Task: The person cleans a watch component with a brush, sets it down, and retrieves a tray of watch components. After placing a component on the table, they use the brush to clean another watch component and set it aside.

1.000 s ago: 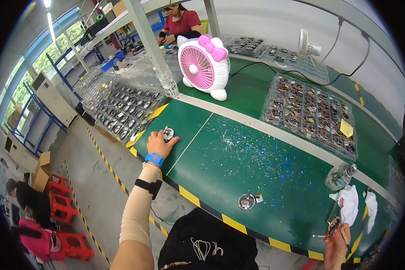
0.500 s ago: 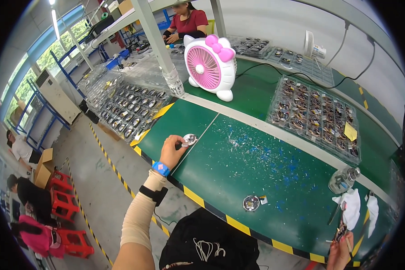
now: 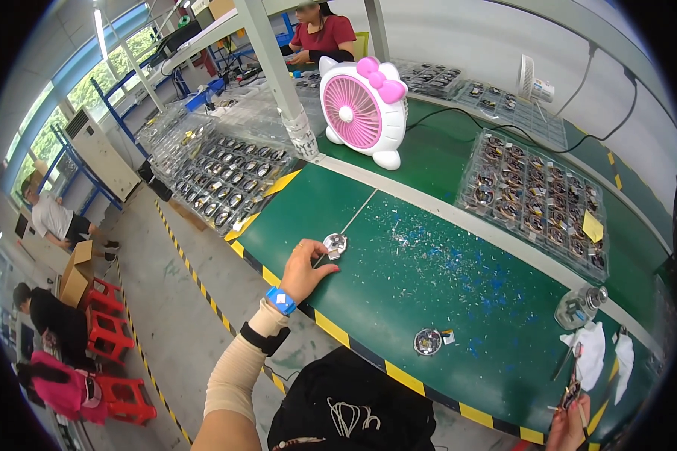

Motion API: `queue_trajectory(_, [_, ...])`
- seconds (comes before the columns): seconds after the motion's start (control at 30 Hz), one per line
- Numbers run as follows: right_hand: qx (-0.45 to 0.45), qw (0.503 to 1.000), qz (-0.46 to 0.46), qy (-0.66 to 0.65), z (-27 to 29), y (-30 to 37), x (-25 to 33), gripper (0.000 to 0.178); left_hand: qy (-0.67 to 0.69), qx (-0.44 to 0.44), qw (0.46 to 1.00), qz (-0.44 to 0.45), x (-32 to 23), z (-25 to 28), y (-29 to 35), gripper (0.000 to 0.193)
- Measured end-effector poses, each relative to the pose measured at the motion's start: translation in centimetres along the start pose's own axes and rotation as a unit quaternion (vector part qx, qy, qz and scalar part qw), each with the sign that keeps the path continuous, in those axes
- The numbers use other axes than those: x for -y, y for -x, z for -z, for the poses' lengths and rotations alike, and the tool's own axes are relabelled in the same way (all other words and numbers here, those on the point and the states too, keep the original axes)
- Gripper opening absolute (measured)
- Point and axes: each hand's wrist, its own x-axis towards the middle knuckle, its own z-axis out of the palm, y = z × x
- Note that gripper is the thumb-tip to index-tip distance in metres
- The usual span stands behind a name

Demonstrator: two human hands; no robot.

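Observation:
My left hand [image 3: 302, 272] is at the left part of the green worktop with thumb and fingers apart. Its fingertips are at the edge of a small round silver part [image 3: 336, 243] with a little tab, which lies on the worktop. At the lower right edge my right hand [image 3: 566, 427] is closed around a thin, light-coloured stick-like tool [image 3: 583, 415]. Beside those fingers is a small dark piece with metallic bits [image 3: 572, 392], only partly visible. A second round assembly [image 3: 428, 342] with a small attached tab lies near the front edge.
White and blue scraps [image 3: 459, 259] litter the worktop [image 3: 368, 301]. A glass bottle [image 3: 577, 307] and white tissue [image 3: 590, 353] are at the right. A pink-and-white fan [image 3: 353, 113] and a clear tray of round assemblies [image 3: 534, 199] stand behind. A co-worker [image 3: 323, 34] sits beyond.
My left hand has set the round silver part down slightly right and nearer, and its thumb has come away. My right hand has barely moved. A person at far left has moved.

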Motion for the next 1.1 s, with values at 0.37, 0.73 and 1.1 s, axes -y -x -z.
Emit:
queue_trajectory(0.37, [-0.053,0.997,-0.047,-0.014,-1.2,0.9,-0.2,0.007,-0.182,-0.018,0.983,-0.026,-0.1,-0.5,-1.1,0.061])
queue_trajectory(0.73, [-0.032,0.999,-0.035,-0.01,-1.0,0.6,-0.1,0.008,-0.127,0.011,0.991,-0.047,-2.0,-0.7,-1.1,0.049])
queue_trajectory(1.1, [-0.014,0.999,-0.005,-0.036,2.0,-2.1,-3.0,0.012,0.2,0.113,0.967,0.112,-6.1,-1.2,-1.5,0.044])
